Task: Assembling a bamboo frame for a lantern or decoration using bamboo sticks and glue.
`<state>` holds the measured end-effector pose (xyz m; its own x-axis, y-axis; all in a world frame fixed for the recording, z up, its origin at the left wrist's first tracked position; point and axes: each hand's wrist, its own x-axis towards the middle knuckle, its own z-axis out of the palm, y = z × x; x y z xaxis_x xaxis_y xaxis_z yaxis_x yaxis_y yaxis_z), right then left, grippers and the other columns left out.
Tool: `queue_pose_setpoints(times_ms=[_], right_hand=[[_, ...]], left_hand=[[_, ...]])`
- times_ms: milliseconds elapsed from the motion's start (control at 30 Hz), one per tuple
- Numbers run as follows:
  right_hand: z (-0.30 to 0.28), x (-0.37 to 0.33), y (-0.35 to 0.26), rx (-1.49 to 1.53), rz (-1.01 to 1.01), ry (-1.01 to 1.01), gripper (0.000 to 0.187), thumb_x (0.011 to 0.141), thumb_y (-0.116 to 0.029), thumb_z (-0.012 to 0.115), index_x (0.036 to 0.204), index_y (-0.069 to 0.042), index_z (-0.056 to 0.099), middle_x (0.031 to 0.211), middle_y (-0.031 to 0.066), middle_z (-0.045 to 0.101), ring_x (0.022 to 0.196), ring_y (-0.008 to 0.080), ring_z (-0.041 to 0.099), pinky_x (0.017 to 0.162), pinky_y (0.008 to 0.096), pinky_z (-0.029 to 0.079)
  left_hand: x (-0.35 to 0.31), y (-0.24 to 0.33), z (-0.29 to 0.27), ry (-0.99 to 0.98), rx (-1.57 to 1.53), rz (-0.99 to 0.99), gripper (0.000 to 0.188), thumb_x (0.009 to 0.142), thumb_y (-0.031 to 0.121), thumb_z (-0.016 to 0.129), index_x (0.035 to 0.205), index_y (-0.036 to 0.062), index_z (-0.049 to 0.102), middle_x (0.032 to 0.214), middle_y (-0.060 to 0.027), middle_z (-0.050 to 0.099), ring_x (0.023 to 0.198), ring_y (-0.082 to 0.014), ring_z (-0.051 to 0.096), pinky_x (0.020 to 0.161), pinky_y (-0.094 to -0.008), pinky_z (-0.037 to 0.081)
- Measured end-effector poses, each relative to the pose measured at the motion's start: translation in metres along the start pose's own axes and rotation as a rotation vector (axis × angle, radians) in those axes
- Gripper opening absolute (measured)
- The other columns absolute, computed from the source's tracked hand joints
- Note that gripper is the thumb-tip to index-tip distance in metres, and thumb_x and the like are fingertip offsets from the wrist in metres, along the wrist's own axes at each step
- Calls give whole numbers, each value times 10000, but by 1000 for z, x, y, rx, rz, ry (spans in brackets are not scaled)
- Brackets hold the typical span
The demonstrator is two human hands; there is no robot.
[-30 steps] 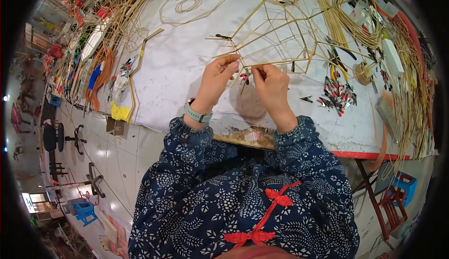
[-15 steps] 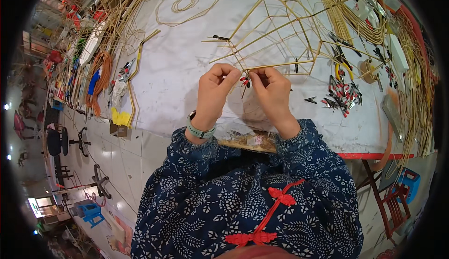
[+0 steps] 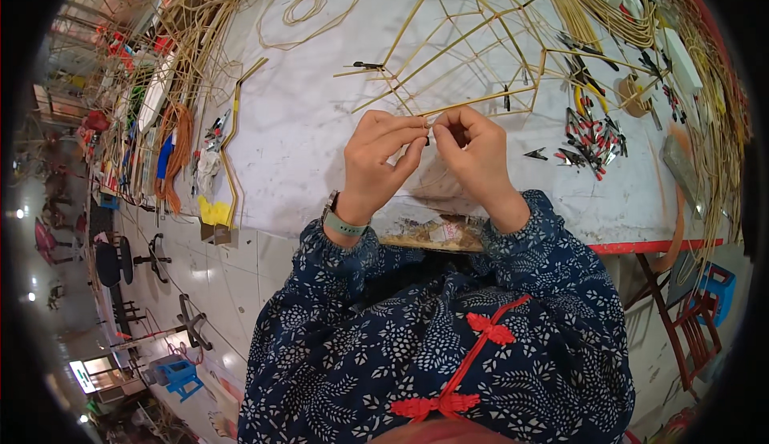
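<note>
A framework of thin bamboo strips (image 3: 481,100) stands on the white-covered table, its near corner at my fingertips. My left hand (image 3: 376,159) closes on that corner, with its fingers laid along the joint and the thumb below. Just to its right, my right hand (image 3: 478,155) pinches thumb and forefinger at the same joint; what lies between them is too small to name. A dark bit of a clip shows between the hands, mostly hidden by the fingers. Black spring clips grip the frame, one at its left side (image 3: 368,66) and one on the near strip (image 3: 506,98).
Right of the frame lie a heap of red-tipped clips (image 3: 594,141), pliers (image 3: 593,101) and a tape roll (image 3: 631,95). Long strips line the table's right side. At left are a bent strip (image 3: 231,143), orange fibre (image 3: 178,151) and tangled canes. A thin loop (image 3: 261,19) lies far left.
My left fingers have straightened and shifted over the joint, with the thumb lower. The red-tipped clip that showed between my hands is now mostly hidden. My right hand stays pinched beside it.
</note>
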<state>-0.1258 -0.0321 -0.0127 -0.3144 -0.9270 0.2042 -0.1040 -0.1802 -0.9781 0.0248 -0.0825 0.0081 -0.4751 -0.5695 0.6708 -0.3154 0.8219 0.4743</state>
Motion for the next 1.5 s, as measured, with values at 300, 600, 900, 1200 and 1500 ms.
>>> queue_pose_setpoints(times_ms=[300, 600, 900, 1200, 1500], right_hand=[[7, -3, 3, -88, -297, 65, 83, 843, 2, 618, 918, 15, 651, 760, 33, 651, 611, 63, 551, 554, 207, 442], [6, 2, 5, -297, -520, 142, 270, 798, 89, 569, 1031, -1, 670, 794, 111, 652, 599, 154, 587, 556, 259, 467], [4, 1, 4, -326, -532, 136, 289, 776, 89, 592, 1037, -5, 671, 788, 117, 649, 611, 178, 603, 553, 271, 470], [3, -1, 2, -266, -471, 105, 306, 740, 52, 692, 1038, -10, 668, 818, 115, 667, 661, 188, 637, 591, 265, 508], [6, -5, 10, -123, -380, 136, 154, 766, 32, 694, 919, 13, 693, 819, 103, 692, 694, 165, 659, 640, 245, 521]], left_hand=[[-2, 3, 3, 16, 82, 98, 197, 689, -35, 713, 880, 15, 707, 974, -56, 694, 797, -237, 586, 697, -314, 498], [-3, 1, -14, 4, 37, -47, 128, 799, 8, 673, 922, -8, 701, 957, -106, 689, 836, -264, 609, 768, -318, 484], [-17, -17, -22, 61, -575, -664, 140, 901, 59, 603, 965, -30, 689, 971, -97, 700, 918, -190, 620, 824, -272, 466], [-13, 27, 2, -8, -321, -313, 154, 916, 11, 565, 997, -48, 683, 1011, -116, 665, 865, -146, 558, 790, -248, 456], [-18, 25, 5, 150, -306, -390, 106, 862, 15, 636, 955, -15, 677, 931, -104, 673, 891, -166, 580, 776, -273, 482]])
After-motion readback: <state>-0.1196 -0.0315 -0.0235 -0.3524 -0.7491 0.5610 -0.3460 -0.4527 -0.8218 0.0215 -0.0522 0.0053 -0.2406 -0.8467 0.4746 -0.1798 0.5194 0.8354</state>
